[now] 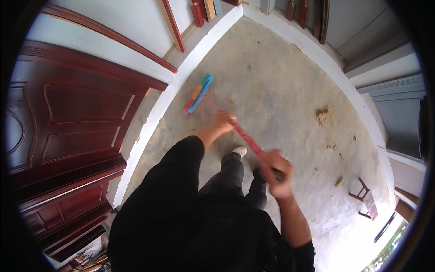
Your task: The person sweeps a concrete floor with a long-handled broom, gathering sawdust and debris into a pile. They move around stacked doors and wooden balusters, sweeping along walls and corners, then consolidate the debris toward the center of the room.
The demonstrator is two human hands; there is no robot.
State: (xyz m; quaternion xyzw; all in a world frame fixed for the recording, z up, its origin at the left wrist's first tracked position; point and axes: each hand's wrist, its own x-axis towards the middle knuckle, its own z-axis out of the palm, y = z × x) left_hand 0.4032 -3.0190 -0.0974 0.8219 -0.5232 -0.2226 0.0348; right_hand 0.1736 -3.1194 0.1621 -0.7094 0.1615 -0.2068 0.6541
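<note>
A broom with a red handle (pixel 247 138) slants across the view in front of me. Its multicoloured head (pixel 198 93), in blue, green, orange and red, is blurred over the concrete floor (pixel 272 85) near the left ledge. My left hand (pixel 223 121) is wrapped around the handle on the side towards the head. Closer to my body, my right hand (pixel 277 173) grips the handle near its dark upper end. Whether the bristles touch the floor cannot be made out.
Dark red panelled doors (pixel 85 105) lean along the left wall behind a white ledge (pixel 146 136). Wooden posts (pixel 197 13) stand at the far corner. On the right lie a pile of sawdust-like debris (pixel 323 115), smaller crumbs and a small wooden stool (pixel 370 204). My shoe (pixel 240 151) is below the handle.
</note>
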